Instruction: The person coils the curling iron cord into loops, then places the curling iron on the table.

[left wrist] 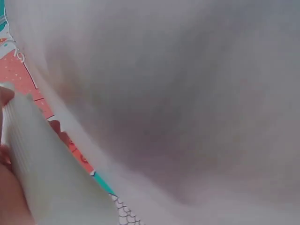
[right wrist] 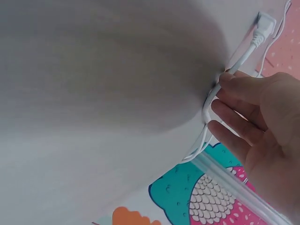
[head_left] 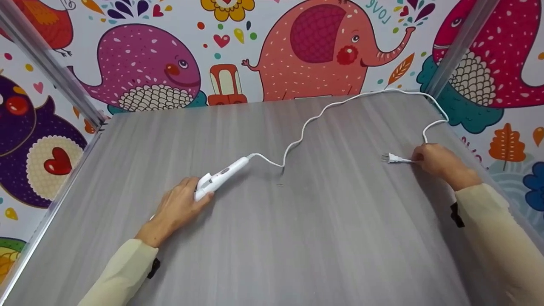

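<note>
A white hair styling iron [head_left: 224, 175] lies slanted over the table, its corded handle pointing up and right. My left hand [head_left: 178, 206] grips its front part from above and hides most of it. In the left wrist view the iron's pale ribbed body [left wrist: 51, 164] is close to the camera, with the fingers [left wrist: 11, 197] at the left edge. My right hand [head_left: 442, 163] pinches the white power cord just behind the plug [head_left: 395, 158], whose prongs point left. In the right wrist view thumb and forefinger hold the cord [right wrist: 241, 60], while the other fingers are loosely bent.
The cord [head_left: 302, 131] winds across the grey wood-grain table [head_left: 297, 238] to the back edge, loops at the back right corner and returns to my right hand. Printed cartoon panels [head_left: 233, 42] stand behind and beside the table, with metal posts [head_left: 463, 46] at the corners.
</note>
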Tool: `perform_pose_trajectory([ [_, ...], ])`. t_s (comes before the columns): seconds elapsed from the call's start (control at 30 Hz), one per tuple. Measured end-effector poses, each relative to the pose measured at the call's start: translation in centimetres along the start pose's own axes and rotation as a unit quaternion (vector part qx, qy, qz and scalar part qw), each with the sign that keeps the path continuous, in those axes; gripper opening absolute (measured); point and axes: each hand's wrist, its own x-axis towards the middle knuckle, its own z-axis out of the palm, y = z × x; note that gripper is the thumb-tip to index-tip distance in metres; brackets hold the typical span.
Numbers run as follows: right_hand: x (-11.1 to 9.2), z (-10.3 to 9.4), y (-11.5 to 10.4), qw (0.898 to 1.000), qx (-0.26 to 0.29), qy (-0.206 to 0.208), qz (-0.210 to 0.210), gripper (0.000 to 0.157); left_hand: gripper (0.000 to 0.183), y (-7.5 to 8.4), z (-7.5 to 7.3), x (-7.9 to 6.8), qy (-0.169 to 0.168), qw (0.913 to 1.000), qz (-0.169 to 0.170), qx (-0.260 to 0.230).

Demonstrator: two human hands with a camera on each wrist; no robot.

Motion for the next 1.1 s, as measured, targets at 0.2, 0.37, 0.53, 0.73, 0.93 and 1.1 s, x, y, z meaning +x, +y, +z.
perform_pose_trajectory([
  [0.2,-0.1,-0.5,1.0,0.999,0.007,0.001,0.031,0.023,0.039,0.7,-0.1,0.1,0.019,0.9986,0.048,0.008],
  [0.37,-0.1,-0.8,1.6,0.998,0.008,-0.006,0.069,0.025,0.039,1.2,-0.4,0.1,0.029,0.9955,0.086,0.026],
  [0.53,-0.1,-0.6,1.4,0.997,-0.017,0.014,0.073,0.024,0.037,1.9,-0.6,0.2,0.057,0.9881,0.137,0.041],
  [0.73,0.7,0.2,-1.0,0.996,-0.039,0.065,0.042,0.035,0.036,2.8,-0.6,0.2,0.066,0.9833,0.162,0.047],
  [0.93,1.3,0.6,-4.8,0.997,-0.021,0.076,-0.001,0.052,0.034,3.5,-0.7,0.4,0.083,0.9768,0.19,0.052],
  [1.1,1.5,1.3,-9.0,0.994,0.029,0.085,-0.06,0.057,0.034,4.4,-0.9,0.5,0.09,0.974,0.202,0.05],
])
